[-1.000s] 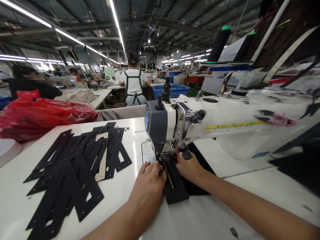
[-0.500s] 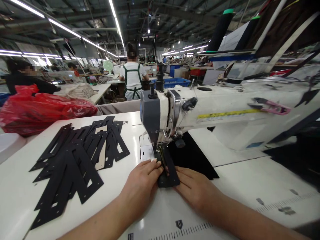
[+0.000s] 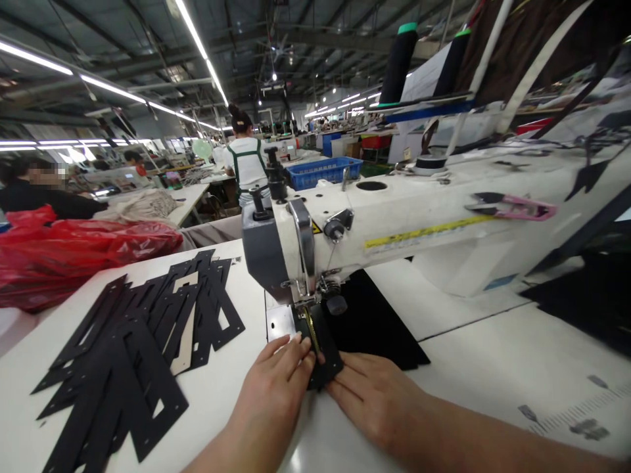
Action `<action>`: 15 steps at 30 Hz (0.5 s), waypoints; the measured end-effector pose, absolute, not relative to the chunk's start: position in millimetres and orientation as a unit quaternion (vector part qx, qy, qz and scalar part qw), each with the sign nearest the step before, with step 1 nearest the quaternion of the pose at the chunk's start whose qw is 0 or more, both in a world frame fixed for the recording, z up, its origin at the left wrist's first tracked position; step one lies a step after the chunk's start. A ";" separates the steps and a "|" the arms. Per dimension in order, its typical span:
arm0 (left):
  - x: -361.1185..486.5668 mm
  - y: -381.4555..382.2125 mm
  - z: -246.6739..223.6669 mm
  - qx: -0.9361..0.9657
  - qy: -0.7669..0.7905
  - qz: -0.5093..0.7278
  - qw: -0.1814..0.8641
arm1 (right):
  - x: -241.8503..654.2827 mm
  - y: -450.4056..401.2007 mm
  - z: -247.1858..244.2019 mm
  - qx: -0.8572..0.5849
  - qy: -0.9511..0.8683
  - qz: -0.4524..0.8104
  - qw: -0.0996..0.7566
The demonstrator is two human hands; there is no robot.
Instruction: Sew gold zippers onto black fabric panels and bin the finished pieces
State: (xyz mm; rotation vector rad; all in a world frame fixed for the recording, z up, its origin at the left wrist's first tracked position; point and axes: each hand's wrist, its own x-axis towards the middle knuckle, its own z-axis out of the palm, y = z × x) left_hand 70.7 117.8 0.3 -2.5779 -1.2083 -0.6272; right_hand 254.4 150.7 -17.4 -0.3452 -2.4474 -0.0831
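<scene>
A narrow black panel (image 3: 331,356) with a gold-toothed zipper (image 3: 311,328) in its slot lies under the sewing machine (image 3: 269,253). My left hand (image 3: 277,387) presses its fingertips on the panel's left side, close to the metal needle plate (image 3: 279,322). On the opposite edge, my right hand (image 3: 369,392) has its fingers together against the panel, the thumb hidden. Both hands grip the near end of the panel. A larger black sheet (image 3: 374,322) lies flat to the right of the needle area. The needle tip is too small to make out.
Slotted black pieces (image 3: 148,368) lie in an overlapping pile at left. Behind them is a red plastic bag (image 3: 89,246). Pink-handled snips (image 3: 513,205) rest on the machine arm. Thread cones (image 3: 399,66) stand above. A person (image 3: 246,161) works ahead near a blue crate (image 3: 323,172).
The view has turned slightly, so the machine and pile appear lower and further left. Both hands remain on the panel, and more of the zipper's teeth show.
</scene>
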 end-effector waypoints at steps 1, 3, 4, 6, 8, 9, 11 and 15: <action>69.1 119.5 -0.7 -0.880 -0.411 -0.212 0.113 | 254.0 152.5 -16.9 -0.131 -0.936 -0.033 0.325; 67.1 123.7 -1.3 -0.882 -0.406 -0.210 0.115 | 252.7 156.6 -15.9 -0.130 -0.938 -0.035 0.320; 66.8 126.1 -1.0 -0.883 -0.402 -0.210 0.117 | 252.0 158.8 -15.4 -0.131 -0.939 -0.035 0.315; 66.8 131.3 0.6 -0.884 -0.399 -0.213 0.122 | 250.2 163.5 -14.7 -0.136 -0.941 -0.035 0.309; 67.2 136.3 2.3 -0.881 -0.399 -0.222 0.128 | 248.8 168.1 -14.1 -0.138 -0.942 -0.037 0.304; 67.3 138.6 2.8 -0.878 -0.399 -0.228 0.130 | 248.3 170.3 -13.7 -0.140 -0.943 -0.037 0.301; 67.3 142.8 2.6 -0.873 -0.401 -0.244 0.131 | 247.8 174.5 -12.6 -0.139 -0.948 -0.034 0.285; 67.0 150.6 -1.2 -0.861 -0.424 -0.260 0.111 | 246.5 183.0 -9.0 -0.137 -0.959 -0.031 0.245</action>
